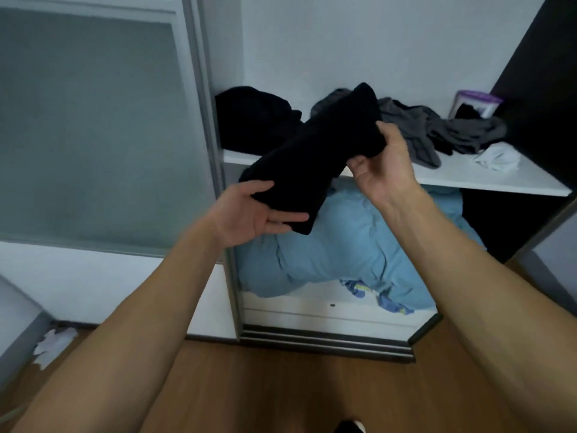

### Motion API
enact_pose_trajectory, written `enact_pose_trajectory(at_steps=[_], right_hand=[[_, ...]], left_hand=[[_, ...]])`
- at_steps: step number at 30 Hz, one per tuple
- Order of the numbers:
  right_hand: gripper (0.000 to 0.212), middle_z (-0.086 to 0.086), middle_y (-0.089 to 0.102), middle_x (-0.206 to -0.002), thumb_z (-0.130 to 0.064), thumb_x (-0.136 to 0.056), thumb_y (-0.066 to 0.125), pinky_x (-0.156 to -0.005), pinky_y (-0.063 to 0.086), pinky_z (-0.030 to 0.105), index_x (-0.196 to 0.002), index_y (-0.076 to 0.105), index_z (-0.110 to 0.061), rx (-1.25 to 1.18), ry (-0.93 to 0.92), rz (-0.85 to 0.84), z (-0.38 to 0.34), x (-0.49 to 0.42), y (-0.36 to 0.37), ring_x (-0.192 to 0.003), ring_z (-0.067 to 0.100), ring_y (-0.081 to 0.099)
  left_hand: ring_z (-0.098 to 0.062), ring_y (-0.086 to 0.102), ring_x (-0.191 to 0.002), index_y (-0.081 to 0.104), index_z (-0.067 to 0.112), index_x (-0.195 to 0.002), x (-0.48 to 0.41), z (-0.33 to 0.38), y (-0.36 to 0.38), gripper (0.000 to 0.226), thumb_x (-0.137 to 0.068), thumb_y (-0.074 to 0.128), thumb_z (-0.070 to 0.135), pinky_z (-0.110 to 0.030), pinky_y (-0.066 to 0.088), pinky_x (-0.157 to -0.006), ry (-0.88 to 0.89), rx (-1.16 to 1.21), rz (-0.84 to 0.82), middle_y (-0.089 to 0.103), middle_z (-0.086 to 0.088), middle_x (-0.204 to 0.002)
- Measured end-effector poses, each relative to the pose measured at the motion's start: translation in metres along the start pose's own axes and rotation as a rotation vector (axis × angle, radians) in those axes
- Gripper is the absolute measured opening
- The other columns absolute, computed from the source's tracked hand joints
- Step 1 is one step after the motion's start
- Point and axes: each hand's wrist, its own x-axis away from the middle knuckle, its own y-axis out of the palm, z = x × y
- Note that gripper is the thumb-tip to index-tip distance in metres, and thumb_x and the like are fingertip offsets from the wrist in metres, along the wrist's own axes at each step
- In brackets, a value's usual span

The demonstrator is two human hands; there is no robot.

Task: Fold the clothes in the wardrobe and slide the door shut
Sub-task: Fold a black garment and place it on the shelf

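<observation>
- Nearest, at 6 o'clock, lies the wooden floor [281, 385].
- At centre, the left hand [246, 214] pinches the lower end of the folded black garment [315, 157], thumb above, fingers [290, 217] beneath.
- At 1 o'clock, the right hand [384, 170] pinches its upper end.
- Behind, at 2 o'clock, the shelf [468, 176] carries grey clothes [415, 126].

Head-worn view, downward, near wardrobe [343, 42]

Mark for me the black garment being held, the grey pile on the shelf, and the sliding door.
black garment [312, 157]: head view, middle of the folded cloth.
grey pile [443, 129]: head view, centre of the crumpled heap.
sliding door [93, 126]: head view, frosted panel.
</observation>
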Motion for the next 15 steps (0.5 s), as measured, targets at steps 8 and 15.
enact_pose_trajectory(at_steps=[8, 15], right_hand=[[0.03, -0.005, 0.043, -0.057, -0.013, -0.089, 0.044, -0.056, 0.037, 0.023, -0.062, 0.032, -0.021, -0.005, 0.066, -0.188, -0.022, -0.118, 0.021, -0.057, 0.009, 0.043], [0.04, -0.009, 0.03, -0.051, -0.014, -0.09, 0.031, -0.047, 0.027, 0.021, -0.052, 0.026, -0.023, -0.096, 0.208, -0.437, -0.037, -0.239, 0.055, -0.046, 0.008, 0.032]], left_hand=[[-0.042, 0.057, -0.127, 0.054, 0.023, -0.14, -0.083, 0.058, 0.009, 0.059, -0.092, 0.058, 0.057, -0.056, 0.036, -0.11, 0.336, 0.111, 0.234, 0.061, -0.014, -0.138], [-0.018, 0.075, -0.095, 0.058, 0.012, -0.114, -0.153, 0.12, 0.041, 0.038, -0.088, 0.072, 0.036, -0.031, 0.059, -0.078, 0.693, -0.064, 0.774, 0.079, -0.002, -0.098]])
